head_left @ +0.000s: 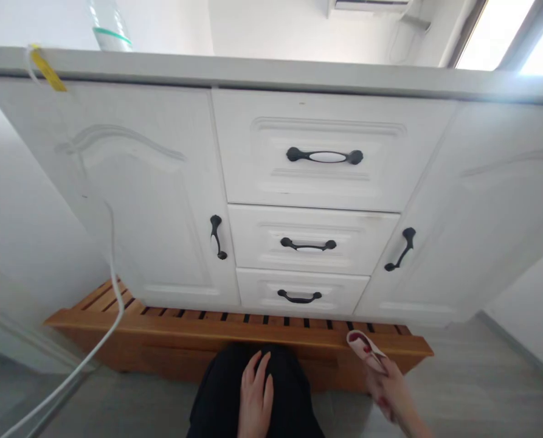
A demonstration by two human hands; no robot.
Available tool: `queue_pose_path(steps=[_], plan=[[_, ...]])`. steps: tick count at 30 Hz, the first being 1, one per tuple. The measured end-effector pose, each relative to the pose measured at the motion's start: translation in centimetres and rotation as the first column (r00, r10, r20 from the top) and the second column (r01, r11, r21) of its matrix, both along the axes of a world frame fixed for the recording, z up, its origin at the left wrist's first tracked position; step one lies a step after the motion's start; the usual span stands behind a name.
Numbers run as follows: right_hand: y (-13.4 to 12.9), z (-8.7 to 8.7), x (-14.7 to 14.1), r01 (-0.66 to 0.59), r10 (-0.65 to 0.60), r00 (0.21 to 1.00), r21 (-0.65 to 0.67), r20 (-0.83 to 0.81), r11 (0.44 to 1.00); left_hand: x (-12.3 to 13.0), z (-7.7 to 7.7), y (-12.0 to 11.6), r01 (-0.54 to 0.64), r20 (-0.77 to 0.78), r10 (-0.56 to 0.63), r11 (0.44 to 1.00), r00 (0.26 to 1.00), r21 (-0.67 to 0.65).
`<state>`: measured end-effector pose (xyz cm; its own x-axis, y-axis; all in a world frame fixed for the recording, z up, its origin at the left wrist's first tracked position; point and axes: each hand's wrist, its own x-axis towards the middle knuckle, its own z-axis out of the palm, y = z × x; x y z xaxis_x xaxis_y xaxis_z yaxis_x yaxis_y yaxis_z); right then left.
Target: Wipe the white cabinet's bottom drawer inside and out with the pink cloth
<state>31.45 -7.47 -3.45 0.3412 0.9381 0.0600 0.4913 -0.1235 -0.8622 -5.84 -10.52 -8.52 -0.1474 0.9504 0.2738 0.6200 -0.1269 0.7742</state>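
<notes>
My left hand (256,395) lies on my dark-clothed knees (221,389) at the bottom centre, fingers a little apart and nothing in them. At the lower right, my right hand (392,389) grips a folded pink cloth (365,350) with dark red patches. The cloth's upper end is over the front edge of a slatted wooden bench (184,334); whether it touches the wood I cannot tell. Motion blurs part of this hand.
A white cabinet (152,201) with dark-handled drawers and doors stands behind the bench. A white cable (112,261) with a yellow tag (47,70) hangs at the left. On the cabinet top stands a clear bottle (109,27).
</notes>
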Motion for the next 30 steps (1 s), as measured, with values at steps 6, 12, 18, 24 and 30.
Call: queue_pose_path(steps=[6, 12, 18, 24, 30], plan=[[-7.9, 1.7, -5.1, -0.003, -0.207, 0.509, -0.243, -0.835, 0.97, 3.5, 4.8, -1.6, 0.001, -0.01, -0.003, 0.991, 1.0, -0.134], [-8.8, 5.3, -8.3, 0.077, -0.161, 0.699, -0.15, -0.697, 0.986, 10.4, 10.9, -5.0, 0.518, 0.356, -0.446, 0.844, 0.821, -0.137], [-9.6, 9.2, -8.9, -0.137, 0.123, 0.868, 0.006, -0.482, 0.991, 13.5, 14.7, -5.0, 0.693, 0.849, -0.323, 0.717, 0.418, -0.068], [-11.0, 12.3, -7.7, -0.212, 0.183, 0.879, -0.017, -0.441, 0.977, 12.7, 15.9, -4.8, 0.61, 0.917, -0.17, 0.787, 0.361, -0.094], [-11.3, 14.6, -7.2, -0.026, -0.083, 0.72, -0.146, -0.689, 0.989, 11.7, 16.8, -5.5, 0.58, 0.966, 0.176, 0.774, 0.189, -0.255]])
